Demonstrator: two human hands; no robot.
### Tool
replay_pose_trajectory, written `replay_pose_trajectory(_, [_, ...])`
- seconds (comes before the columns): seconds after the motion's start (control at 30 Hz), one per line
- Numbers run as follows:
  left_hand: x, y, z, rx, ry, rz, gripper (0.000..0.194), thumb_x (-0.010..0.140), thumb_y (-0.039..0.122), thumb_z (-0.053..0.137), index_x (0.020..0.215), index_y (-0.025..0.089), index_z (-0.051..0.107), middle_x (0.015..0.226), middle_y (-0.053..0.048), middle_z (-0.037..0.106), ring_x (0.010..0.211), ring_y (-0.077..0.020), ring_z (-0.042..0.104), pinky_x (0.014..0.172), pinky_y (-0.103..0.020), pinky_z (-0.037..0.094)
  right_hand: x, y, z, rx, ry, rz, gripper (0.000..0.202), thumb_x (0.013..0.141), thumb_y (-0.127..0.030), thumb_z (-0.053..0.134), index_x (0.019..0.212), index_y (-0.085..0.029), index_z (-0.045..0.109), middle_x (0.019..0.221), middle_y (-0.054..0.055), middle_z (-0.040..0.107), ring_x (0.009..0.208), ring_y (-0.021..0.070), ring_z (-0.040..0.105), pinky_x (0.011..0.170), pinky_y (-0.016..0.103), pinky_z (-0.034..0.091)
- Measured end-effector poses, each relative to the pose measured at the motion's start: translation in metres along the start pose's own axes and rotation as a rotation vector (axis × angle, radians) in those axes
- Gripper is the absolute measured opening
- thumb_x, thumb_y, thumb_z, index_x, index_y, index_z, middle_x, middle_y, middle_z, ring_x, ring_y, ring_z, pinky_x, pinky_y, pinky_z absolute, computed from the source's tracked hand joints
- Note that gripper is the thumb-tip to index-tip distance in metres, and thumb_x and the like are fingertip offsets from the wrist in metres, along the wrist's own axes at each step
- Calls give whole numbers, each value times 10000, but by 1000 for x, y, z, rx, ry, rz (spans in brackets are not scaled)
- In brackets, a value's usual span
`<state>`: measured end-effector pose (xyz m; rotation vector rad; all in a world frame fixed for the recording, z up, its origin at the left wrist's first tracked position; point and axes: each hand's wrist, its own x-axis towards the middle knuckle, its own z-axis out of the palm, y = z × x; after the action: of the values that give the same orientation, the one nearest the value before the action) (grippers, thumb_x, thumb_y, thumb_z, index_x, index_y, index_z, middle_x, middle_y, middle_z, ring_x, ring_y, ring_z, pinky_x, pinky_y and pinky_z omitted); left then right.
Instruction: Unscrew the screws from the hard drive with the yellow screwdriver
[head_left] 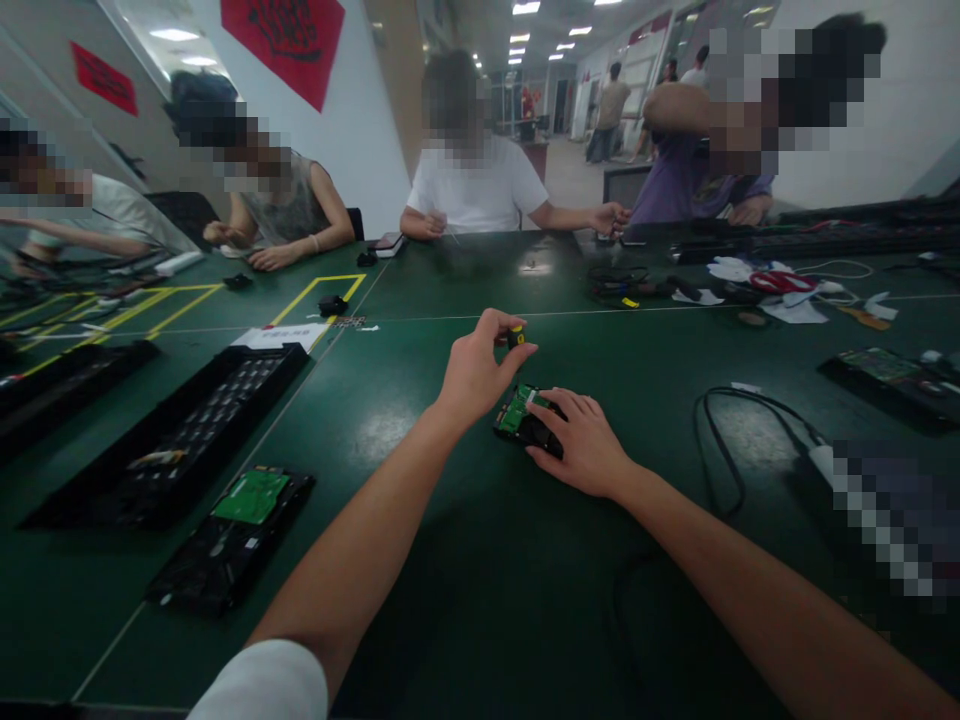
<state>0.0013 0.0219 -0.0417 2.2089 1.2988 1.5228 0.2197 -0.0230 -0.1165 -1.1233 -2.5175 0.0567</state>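
Note:
My left hand [484, 362] is closed round a small screwdriver [516, 338] with a yellow and black handle, held upright above a hard drive [517, 412]. The drive lies on the green table [450, 560] with its green circuit board facing up. My right hand [583, 440] rests on the drive's right side, fingers spread over its edge and top. The screwdriver's tip is too small to make out against the board.
Another drive [251, 498] lies at the left, beside a long black tray [187, 435]. A black cable [720, 450] and a pixelated device [892, 510] are at the right. Across the table sit several people, near tangled wires and scraps [780, 285].

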Motion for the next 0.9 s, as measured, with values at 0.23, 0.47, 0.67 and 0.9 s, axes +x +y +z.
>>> replay_pose_trajectory(0.23, [0, 0, 0, 42, -6, 46, 241, 964, 221, 721, 1186, 245, 628, 1109, -37, 721, 956, -176, 699, 898, -351, 585, 0, 1, 0, -8, -7, -5, 601, 986, -541, 602, 1495, -224, 571, 1543, 176, 514, 1450, 405, 446, 1174, 635, 358])
replay_pose_trajectory(0.47, [2, -2, -3, 88, 22, 110, 258, 979, 132, 647, 1211, 236, 690, 1158, -67, 659, 1046, -189, 673, 931, -357, 579, 0, 1, 2, 2, 13, -4, 589, 978, -532, 611, 1489, -241, 578, 1536, 173, 521, 1448, 405, 443, 1168, 635, 356])
replay_pose_trajectory(0.67, [0, -1, -1, 85, 8, 68, 268, 964, 165, 704, 1216, 230, 639, 1142, -48, 740, 995, -190, 715, 918, -363, 583, 0, 1, 1, 3, 10, -13, 590, 977, -513, 617, 1491, -226, 573, 1535, 179, 517, 1439, 404, 449, 1160, 632, 362])
replay_pose_trajectory(0.9, [-1, 1, 1, 12, 14, -11, 287, 931, 264, 782, 1145, 247, 593, 1135, -43, 755, 985, -189, 739, 910, -363, 596, 0, 1, 0, 0, 5, -11, 601, 977, -529, 613, 1495, -227, 567, 1546, 176, 509, 1449, 402, 445, 1165, 634, 363])
